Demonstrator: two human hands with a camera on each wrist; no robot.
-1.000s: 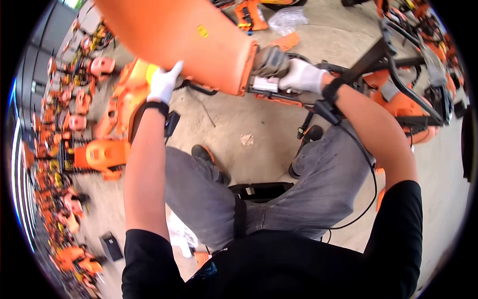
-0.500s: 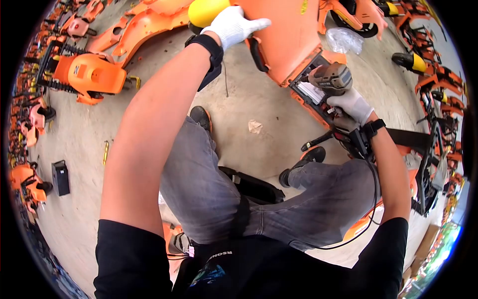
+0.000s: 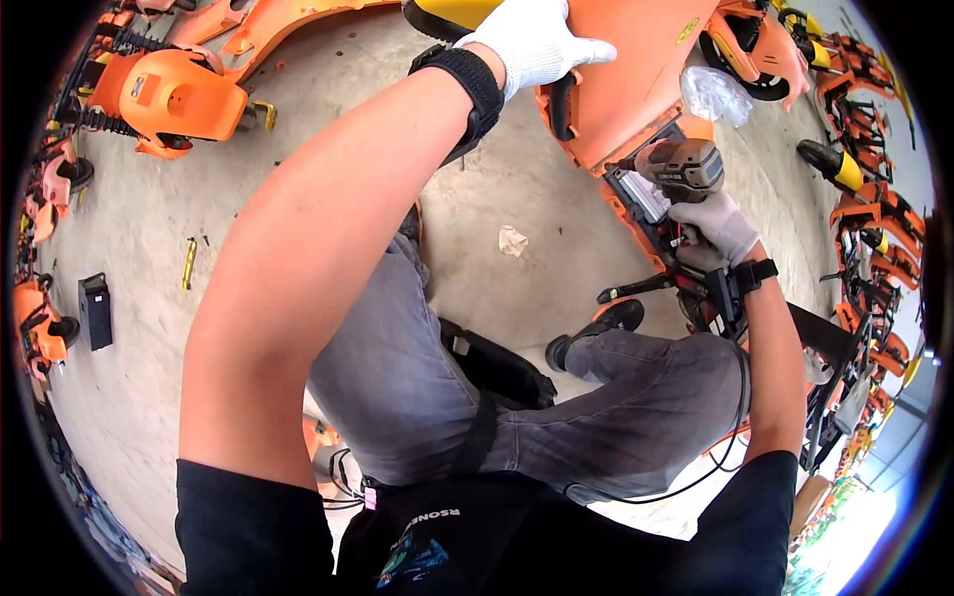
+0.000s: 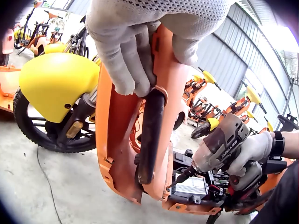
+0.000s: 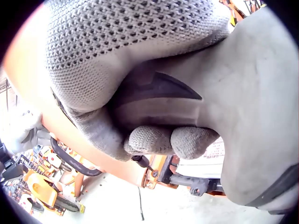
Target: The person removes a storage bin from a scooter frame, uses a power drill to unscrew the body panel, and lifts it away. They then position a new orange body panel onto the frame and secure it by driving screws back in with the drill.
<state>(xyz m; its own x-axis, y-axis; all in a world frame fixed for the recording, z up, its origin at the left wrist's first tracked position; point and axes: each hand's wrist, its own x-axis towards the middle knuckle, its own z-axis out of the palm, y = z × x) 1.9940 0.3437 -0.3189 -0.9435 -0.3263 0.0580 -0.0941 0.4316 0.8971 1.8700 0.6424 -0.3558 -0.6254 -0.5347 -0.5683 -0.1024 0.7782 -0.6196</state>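
Observation:
My gloved left hand [image 3: 527, 45] grips the edge of a large orange scooter body panel [image 3: 641, 84]. In the left wrist view its fingers [image 4: 133, 65] curl round one side of that edge, with the thumb opposite, just above a black bar [image 4: 153, 135]. My gloved right hand [image 3: 723, 226] holds a cordless drill [image 3: 684, 167] by its handle. The drill's bit [image 4: 184, 176] points at the panel's lower corner, close to a screw spot there. Beside the bit, a silver finned box [image 4: 191, 187] with wires sits in the scooter's frame. Close up, the drill's grey handle [image 5: 159, 105] fills my right palm.
A front wheel under a yellow fender [image 4: 58, 81] stands beyond the panel. On the floor lie a clear plastic bag [image 3: 717, 94], a paper scrap [image 3: 513, 240], a black box [image 3: 96, 312] and an orange body part [image 3: 174, 104]. Rows of scooters [image 3: 874, 228] stand around.
The head view has swung, so the panel and both hands appear farther right. The drill, blurred and partly hidden earlier, now shows plainly. Both hands keep their holds.

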